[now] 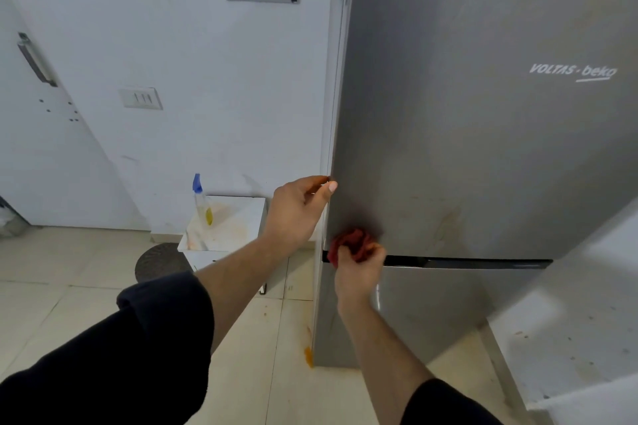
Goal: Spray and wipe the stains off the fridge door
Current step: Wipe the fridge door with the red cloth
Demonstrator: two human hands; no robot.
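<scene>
A crumpled red cloth is gripped in the right hand and pressed to the lower left corner of the smooth grey fridge door, whose edge is clasped by the curled left hand, with faint orange stains seen just to the right and the clear spray bottle stood on a white tabletop well to the left.

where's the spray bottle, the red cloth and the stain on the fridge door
spray bottle (202, 202): head view, its clear body
red cloth (355, 241): head view, its bunched top
stain (445, 222): head view, middle of the brownish streak
</scene>
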